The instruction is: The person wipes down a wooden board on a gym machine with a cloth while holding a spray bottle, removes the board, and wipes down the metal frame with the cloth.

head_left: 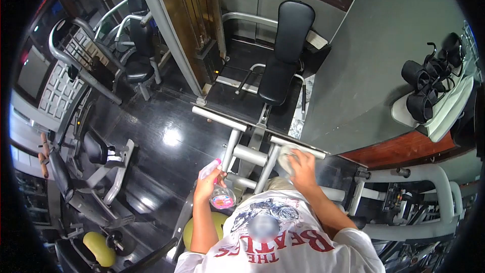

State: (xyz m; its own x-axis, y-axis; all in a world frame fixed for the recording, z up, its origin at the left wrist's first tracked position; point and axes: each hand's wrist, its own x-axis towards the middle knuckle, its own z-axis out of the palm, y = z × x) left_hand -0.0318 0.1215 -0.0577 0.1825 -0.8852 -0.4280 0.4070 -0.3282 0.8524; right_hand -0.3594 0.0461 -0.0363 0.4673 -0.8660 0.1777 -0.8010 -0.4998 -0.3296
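My left hand [206,186] is wrapped round a clear spray bottle [222,199] with a pink nozzle and a pink label, held left of the metal frame. My right hand [302,169] presses a pale cloth [286,160] against the grey metal frame [298,146] of a gym machine, near its right crossbar. A matching left crossbar [219,119] extends toward the upper left. Between the two hands lie the frame's uprights and a thick round tube [250,155].
A black padded seat [277,82] stands ahead beside a weight stack [209,60]. More machines fill the left side, with a yellow-green ball [99,248] at the lower left. Black straps [420,107] hang on a white shelf [404,114] at right.
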